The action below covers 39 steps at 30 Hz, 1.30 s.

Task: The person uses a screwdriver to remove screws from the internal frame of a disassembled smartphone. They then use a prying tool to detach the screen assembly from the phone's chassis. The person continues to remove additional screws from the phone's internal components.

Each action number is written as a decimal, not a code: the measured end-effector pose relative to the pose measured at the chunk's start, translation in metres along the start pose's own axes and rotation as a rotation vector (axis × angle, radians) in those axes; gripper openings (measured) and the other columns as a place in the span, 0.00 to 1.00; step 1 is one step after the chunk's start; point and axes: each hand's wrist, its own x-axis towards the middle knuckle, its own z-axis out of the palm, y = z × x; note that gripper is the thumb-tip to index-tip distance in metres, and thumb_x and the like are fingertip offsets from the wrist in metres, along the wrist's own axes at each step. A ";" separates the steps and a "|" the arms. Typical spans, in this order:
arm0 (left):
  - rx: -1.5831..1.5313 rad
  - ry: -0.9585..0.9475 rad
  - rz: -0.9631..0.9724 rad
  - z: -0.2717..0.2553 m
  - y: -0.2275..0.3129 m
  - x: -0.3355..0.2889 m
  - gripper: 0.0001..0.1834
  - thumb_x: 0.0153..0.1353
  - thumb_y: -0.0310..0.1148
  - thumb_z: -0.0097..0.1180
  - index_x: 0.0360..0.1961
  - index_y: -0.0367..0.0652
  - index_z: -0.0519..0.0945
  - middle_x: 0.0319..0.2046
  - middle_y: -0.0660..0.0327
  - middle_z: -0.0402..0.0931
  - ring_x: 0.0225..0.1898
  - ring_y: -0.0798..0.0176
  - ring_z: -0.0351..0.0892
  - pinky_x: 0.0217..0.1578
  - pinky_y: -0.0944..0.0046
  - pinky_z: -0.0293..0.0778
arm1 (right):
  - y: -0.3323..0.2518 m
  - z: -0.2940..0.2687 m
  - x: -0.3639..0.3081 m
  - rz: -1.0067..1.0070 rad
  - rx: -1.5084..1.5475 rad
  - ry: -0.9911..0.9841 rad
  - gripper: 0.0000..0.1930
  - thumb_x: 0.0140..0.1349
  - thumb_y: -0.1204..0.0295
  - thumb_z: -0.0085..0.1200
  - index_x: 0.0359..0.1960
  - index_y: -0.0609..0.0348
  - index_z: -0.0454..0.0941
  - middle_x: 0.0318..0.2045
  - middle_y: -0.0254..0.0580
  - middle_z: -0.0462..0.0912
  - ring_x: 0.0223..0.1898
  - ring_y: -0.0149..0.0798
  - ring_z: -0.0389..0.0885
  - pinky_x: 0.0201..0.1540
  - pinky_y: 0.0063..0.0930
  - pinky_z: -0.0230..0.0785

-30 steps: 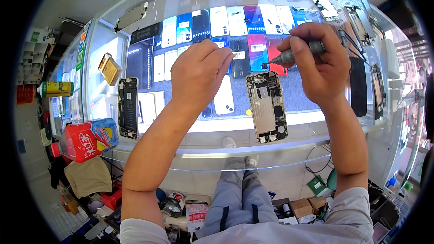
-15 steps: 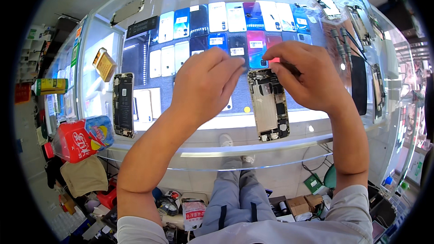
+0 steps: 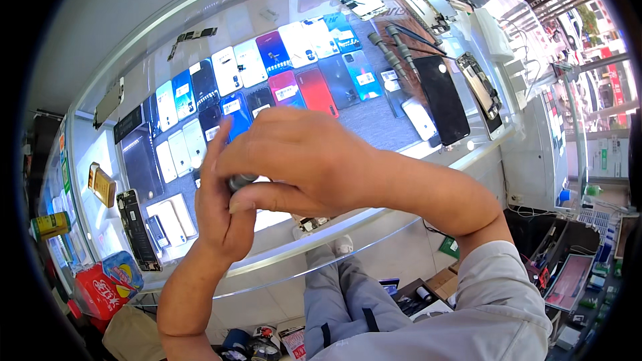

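Observation:
My right hand (image 3: 301, 154) reaches across to the left, fingers and thumb curled round a short dark grey cylinder (image 3: 241, 181) whose end shows; its exact kind cannot be made out. My left hand (image 3: 224, 210) stands upright against the right one, a finger stretched up and slightly blurred. The other left fingers are hidden behind the right hand. Below the right hand, the lower end of an opened phone body (image 3: 311, 223) peeks out at the counter's front edge. Another opened phone with a black battery (image 3: 138, 227) lies left of my hands.
Many phones, including a red one (image 3: 317, 91), lie in the glass counter (image 3: 348, 241). Grey-handled screwdrivers (image 3: 402, 51) and a black screen panel (image 3: 441, 100) are at the right. A red-capped bottle (image 3: 103, 291) and a yellow box (image 3: 101, 185) stand left.
The view has turned to the right. My hands, apart above the opened phone before, now meet left of it. My right hand has crossed over and covers most of that phone.

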 end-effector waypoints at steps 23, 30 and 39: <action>0.086 -0.291 0.429 -0.004 0.004 -0.004 0.25 0.40 0.24 0.65 0.46 0.41 0.87 0.32 0.63 0.78 0.29 0.59 0.76 0.33 0.57 0.67 | 0.103 -0.175 -0.029 0.668 -1.226 0.043 0.14 0.66 0.69 0.62 0.52 0.54 0.86 0.47 0.50 0.86 0.49 0.56 0.85 0.51 0.48 0.77; 0.251 -0.287 0.358 -0.002 0.003 -0.009 0.29 0.39 0.23 0.63 0.49 0.36 0.85 0.52 0.53 0.81 0.30 0.57 0.77 0.34 0.56 0.70 | 0.031 -0.090 -0.001 0.539 -0.500 -0.106 0.14 0.71 0.74 0.56 0.56 0.58 0.83 0.42 0.50 0.86 0.40 0.53 0.86 0.42 0.43 0.77; 0.310 -0.264 0.326 -0.004 0.001 -0.008 0.29 0.39 0.24 0.65 0.49 0.35 0.85 0.55 0.53 0.81 0.34 0.56 0.75 0.36 0.57 0.73 | 0.028 -0.055 -0.001 0.223 -0.253 -0.461 0.16 0.64 0.78 0.64 0.54 0.60 0.85 0.31 0.46 0.81 0.30 0.49 0.80 0.33 0.39 0.71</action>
